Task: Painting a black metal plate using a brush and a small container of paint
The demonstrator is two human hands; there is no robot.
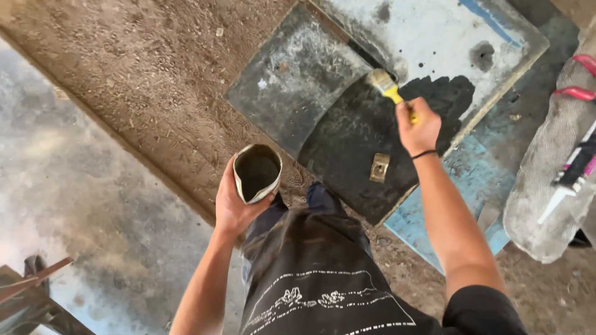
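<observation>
Yellow-handled brush (pixel 390 89) clamped in right hand (pixel 419 129), fingers wrapped tight around the grip, bristles laid on the upper edge of a dark curved sheet (pixel 357 139) coated black. Left hand (pixel 234 201) curled around a dented tin (pixel 257 172) of dark coating, held upright just above the knees, mouth open to view.

Outward from there: 1 small metal bracket (pixel 379 167) on the wet-looking black surface, a second grey sheet (pixel 292 77) alongside, a pale board (pixel 434 37) with a black patch beneath, blue panel (pixel 434 217) lower right, dirt floor (pixel 143 80) all round.

Likely trouble, judged only: tin tipped while attention sits on the brush, spilling onto trousers (pixel 310 273); bristles loaded too full, dripping across the pale board; sleeve or wrist dragged through fresh coat; grit lifted off the floor into wet film.
</observation>
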